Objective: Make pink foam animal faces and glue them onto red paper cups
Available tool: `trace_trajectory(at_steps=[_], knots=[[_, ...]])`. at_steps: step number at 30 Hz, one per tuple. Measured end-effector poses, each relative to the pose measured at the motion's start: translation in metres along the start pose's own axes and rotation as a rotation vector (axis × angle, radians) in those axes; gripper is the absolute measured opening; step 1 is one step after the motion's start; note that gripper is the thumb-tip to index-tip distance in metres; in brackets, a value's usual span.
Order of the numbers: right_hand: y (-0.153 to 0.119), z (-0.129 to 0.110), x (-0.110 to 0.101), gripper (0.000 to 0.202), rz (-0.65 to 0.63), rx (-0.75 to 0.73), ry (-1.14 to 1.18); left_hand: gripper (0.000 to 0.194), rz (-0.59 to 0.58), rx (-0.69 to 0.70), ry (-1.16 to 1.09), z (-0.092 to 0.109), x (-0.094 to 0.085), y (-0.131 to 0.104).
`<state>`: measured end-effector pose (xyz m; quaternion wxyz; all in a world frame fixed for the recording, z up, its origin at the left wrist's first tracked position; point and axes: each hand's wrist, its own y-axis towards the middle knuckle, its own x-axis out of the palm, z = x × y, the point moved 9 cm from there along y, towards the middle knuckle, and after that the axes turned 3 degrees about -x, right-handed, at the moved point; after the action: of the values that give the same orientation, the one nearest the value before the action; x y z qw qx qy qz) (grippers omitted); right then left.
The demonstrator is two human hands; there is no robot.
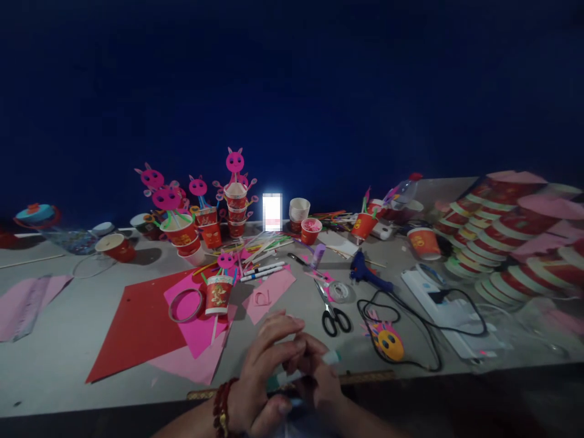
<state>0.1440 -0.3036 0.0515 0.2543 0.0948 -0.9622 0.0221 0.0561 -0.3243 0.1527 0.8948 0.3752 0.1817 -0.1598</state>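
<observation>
The right hand [322, 372] is closing its fingers around a pale tube with teal ends [336, 358]. The left hand [262, 371], wearing a beaded bracelet [221, 406] at its wrist, is curving its fingers over the same tube; whether it is gripping is hidden. The tube is slanting between the palms, its right end showing beyond the right fingers.

Just beyond the hands, a light pink sheet [283, 285] is lying on the table [55, 365]. Ahead and to the right, scissors [334, 320] with black handles are lying open beside a clear tape roll [340, 291]. Right of the hands, a yellow face cutout [390, 345] is resting inside loops of black cable [433, 348], which is running near a blue glue gun [370, 275] and over a white power strip [449, 316].

To the left, a red sheet [132, 328] is lying partly under pink paper; a tape ring [186, 305] and a patterned cup [218, 296] are sitting there, the cup bearing a pink face.

Farther ahead, capped markers [263, 271] are lying in a cluster, and stacked cups with pink faces [236, 210] are standing to the left. At far right, long stacks of cups [490, 237] are leaning.
</observation>
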Motion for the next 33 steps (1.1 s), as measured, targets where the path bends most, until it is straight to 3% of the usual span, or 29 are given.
trace_trajectory(at_steps=[3, 7, 10, 12, 14, 19, 21, 24, 28, 32, 33], knots=[[-0.006, -0.002, 0.001, 0.028, -0.005, -0.088, 0.034, 0.055, -0.041, 0.007, -0.053, -0.005, 0.006, -0.003], [0.000, -0.005, -0.005, 0.026, 0.022, -0.084, 0.014, 0.051, -0.048, -0.089, -0.046, -0.021, 0.011, -0.002], [0.021, -0.019, -0.009, 0.022, -0.007, -0.061, -0.153, 0.047, -0.027, -0.187, 0.081, -0.038, 0.006, 0.007], [0.037, -0.032, -0.020, 0.022, 0.049, -0.066, -0.260, 0.026, -0.074, -0.231, 0.188, -0.050, 0.005, 0.013], [0.051, -0.036, -0.028, 0.026, 0.027, -0.038, -0.487, 0.014, -0.132, -0.252, 0.280, -0.064, 0.006, 0.018], [0.067, -0.031, -0.064, 0.040, 0.018, -0.047, -0.770, 0.016, -0.132, -0.322, 0.585, -0.105, 0.001, 0.030], [0.067, -0.030, -0.075, 0.030, 0.022, -0.095, -0.902, 0.017, -0.121, -0.347, 0.647, -0.121, 0.001, 0.037], [0.062, -0.024, -0.072, 0.011, -0.088, -0.148, -1.092, 0.014, -0.152, -0.352, 0.699, -0.140, 0.007, 0.048], [0.057, -0.013, -0.056, 0.020, -0.253, -0.173, -1.275, 0.021, -0.192, -0.337, 0.721, -0.142, 0.011, 0.044], [0.057, -0.008, -0.048, 0.027, -0.330, -0.181, -1.373, 0.008, -0.308, -0.319, 0.684, -0.124, 0.021, 0.009], [0.057, -0.008, -0.047, 0.027, -0.344, -0.182, -1.396, 0.012, -0.338, -0.327, 0.680, -0.121, 0.024, 0.000]])
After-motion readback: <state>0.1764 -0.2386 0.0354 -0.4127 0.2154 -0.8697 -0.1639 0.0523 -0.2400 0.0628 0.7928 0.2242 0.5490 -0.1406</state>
